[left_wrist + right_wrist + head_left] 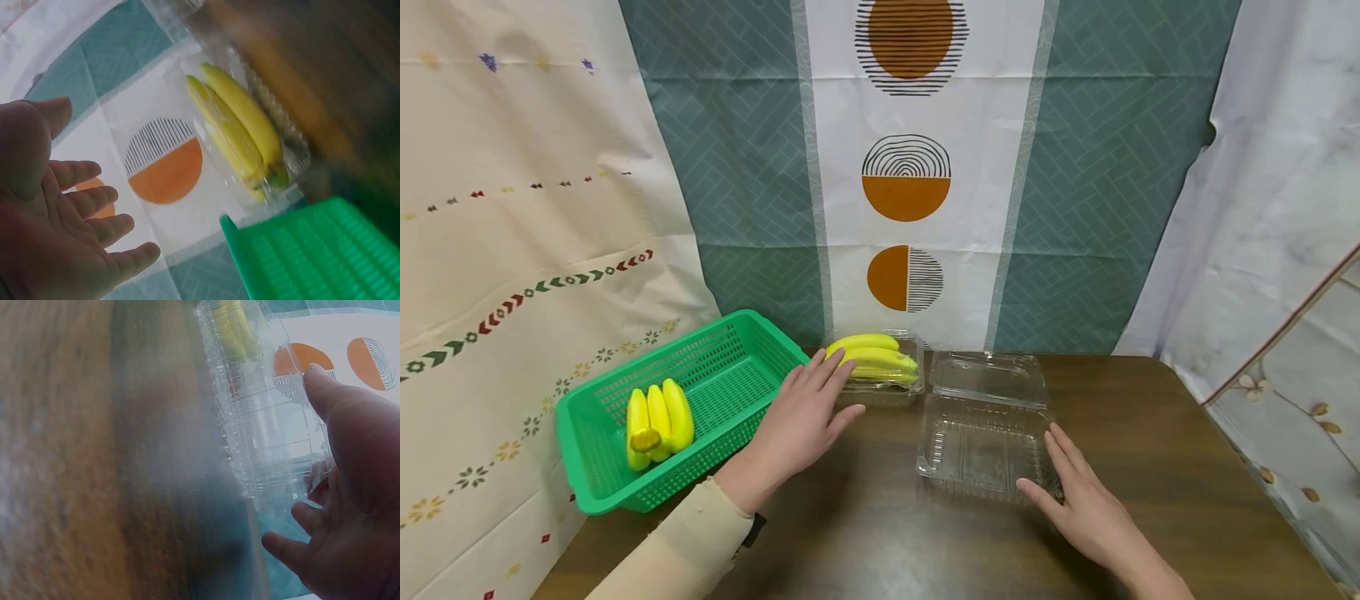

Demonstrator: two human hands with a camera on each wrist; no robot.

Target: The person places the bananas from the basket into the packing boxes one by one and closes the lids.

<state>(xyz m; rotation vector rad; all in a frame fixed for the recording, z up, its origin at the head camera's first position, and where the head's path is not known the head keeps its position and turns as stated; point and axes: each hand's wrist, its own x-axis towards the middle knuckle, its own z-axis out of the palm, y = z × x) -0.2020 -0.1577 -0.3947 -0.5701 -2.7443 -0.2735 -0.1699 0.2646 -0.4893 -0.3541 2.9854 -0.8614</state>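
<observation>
The basket (pixel 722 390) stands on the table (pixel 887 533) and serves as the reference point. One bunch of bananas, the loose bunch (pixel 658 418), lies inside it, toward its near left end, with nothing around it. To the right of the basket's far end sits the packed box (pixel 913 353), with the boxed bunch (pixel 880 360) under clear plastic. Its lid appears to be down; whether it is latched cannot be told. Farther right of the basket, just beside the packed box, lies the spare box (pixel 981 450), its lid (pixel 988 377) folded back on the far side and no fruit in its tray.

The left hand (pixel 801 417) is over the basket's right side in the head view, fingers extended, thumb well apart, with hold of nothing. The right hand (pixel 1086 500) is well to the right of the basket, at the spare box's right edge, fingers extended and thumb spread, with no grip on anything; whether it touches the plastic cannot be confirmed.

Assessment: the work in hand looks roughly half complete. One bunch is boxed, and the second container is already open. Outstanding, in this judgement: the loose bunch is unboxed and the spare box remains unfilled and unclosed.
</observation>
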